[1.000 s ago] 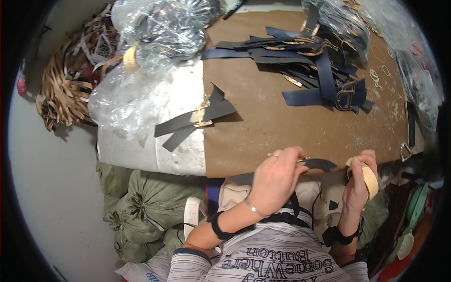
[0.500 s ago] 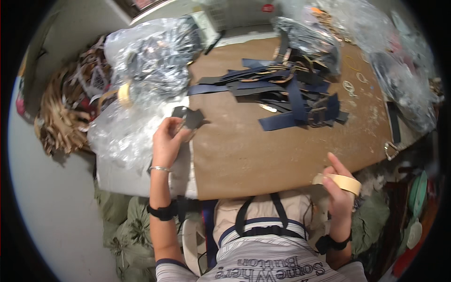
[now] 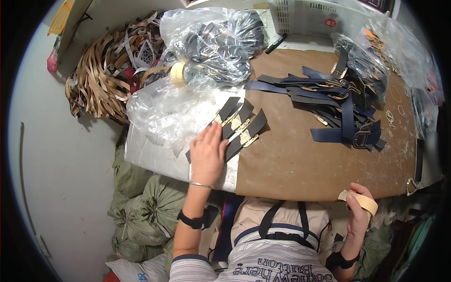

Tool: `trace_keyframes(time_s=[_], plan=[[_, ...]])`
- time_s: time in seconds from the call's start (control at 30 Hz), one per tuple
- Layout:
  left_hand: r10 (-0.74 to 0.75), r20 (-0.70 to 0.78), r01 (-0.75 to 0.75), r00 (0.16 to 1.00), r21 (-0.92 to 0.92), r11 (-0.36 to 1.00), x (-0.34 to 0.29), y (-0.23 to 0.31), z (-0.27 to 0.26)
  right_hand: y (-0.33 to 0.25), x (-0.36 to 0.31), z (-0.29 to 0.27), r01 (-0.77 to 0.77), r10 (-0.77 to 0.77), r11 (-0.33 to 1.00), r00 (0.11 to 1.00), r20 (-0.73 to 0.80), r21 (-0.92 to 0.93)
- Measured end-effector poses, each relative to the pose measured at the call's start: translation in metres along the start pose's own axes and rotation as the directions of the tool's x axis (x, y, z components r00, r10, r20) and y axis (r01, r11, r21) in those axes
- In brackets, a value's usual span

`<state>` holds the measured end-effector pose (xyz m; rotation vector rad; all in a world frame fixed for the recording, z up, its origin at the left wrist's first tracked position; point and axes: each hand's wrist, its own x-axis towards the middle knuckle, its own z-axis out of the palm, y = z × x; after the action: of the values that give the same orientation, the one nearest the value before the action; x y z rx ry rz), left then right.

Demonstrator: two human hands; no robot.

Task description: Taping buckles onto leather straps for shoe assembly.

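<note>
My left hand (image 3: pixel 209 152) lies over a row of short dark straps with gold-coloured buckles (image 3: pixel 242 127) at the table's left side. Its fingers are stretched out and touch the leftmost strap (image 3: pixel 229 108). Cream-coloured patches (image 3: pixel 244 137) show beside the buckles; the palm hides the lower ends of some straps. Off the table's front edge at the right, my right hand (image 3: pixel 358 218) is closed on a roll of masking tape (image 3: pixel 368 205), with a short loose end sticking out to the left.
A pile of navy and black buckled straps (image 3: pixel 345 101) lies on the brown sheet (image 3: pixel 282 164). Behind the left hand are clear plastic bags (image 3: pixel 206 51) and another tape roll (image 3: pixel 177 73). Tan strips (image 3: pixel 101 77) heap at the far left; a white basket (image 3: pixel 305 19) stands behind.
My left hand has gone from pinching a dark strap to lying flat on the row of straps. My right hand still holds the tape roll. The view has shifted.
</note>
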<state>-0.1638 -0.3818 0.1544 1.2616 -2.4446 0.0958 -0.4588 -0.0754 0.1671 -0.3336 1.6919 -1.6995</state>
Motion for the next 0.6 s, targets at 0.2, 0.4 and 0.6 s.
trace_keyframes(time_s=[0.2,0.4,0.6], plan=[[-0.089,0.071,0.09,0.994,-0.01,0.996,-0.014,0.006,0.005,0.0,-0.003,0.008,0.025,-0.026,0.999,0.999,0.04,0.028],[-0.074,0.031,0.078,0.997,-0.152,0.985,0.0,0.033,-0.017,0.006,-0.005,-0.002,0.061,-0.061,0.998,0.997,-0.046,0.004],[0.088,0.317,-0.102,0.944,0.027,0.994,0.02,0.03,0.017,-0.008,-0.009,0.004,0.006,-0.004,0.999,1.0,-0.03,0.042]])
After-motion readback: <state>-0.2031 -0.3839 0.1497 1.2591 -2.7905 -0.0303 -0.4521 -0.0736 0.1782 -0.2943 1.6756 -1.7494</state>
